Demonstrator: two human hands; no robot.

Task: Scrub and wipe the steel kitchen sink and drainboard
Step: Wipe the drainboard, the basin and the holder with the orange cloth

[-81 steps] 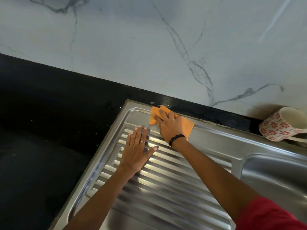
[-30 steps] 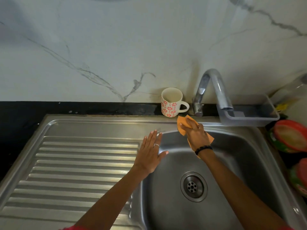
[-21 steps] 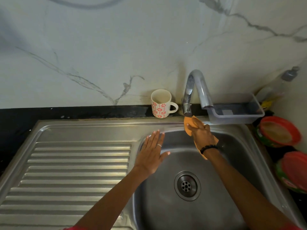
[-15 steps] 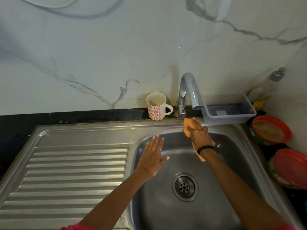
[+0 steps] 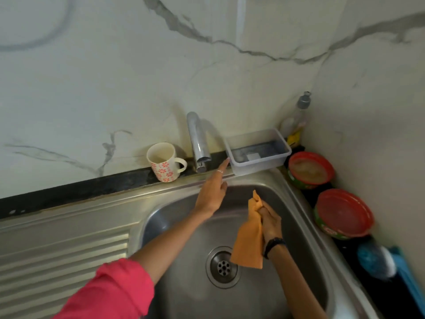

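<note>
Right hand [image 5: 271, 221] grips the orange cloth [image 5: 249, 244] over the sink [image 5: 296, 203]; left hand [image 5: 212, 192], fingers extended, should clear the plastic tray [image 5: 259, 162] before wiping the back rim.

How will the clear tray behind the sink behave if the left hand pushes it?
The tray looks thin plastic and nearly empty, so probably light and easy to slide. It overhangs the sink rim, so a push from the left hand might tip it.

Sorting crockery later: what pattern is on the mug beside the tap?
The mug is cream with red flower prints around its side, seen in the head view.
</note>
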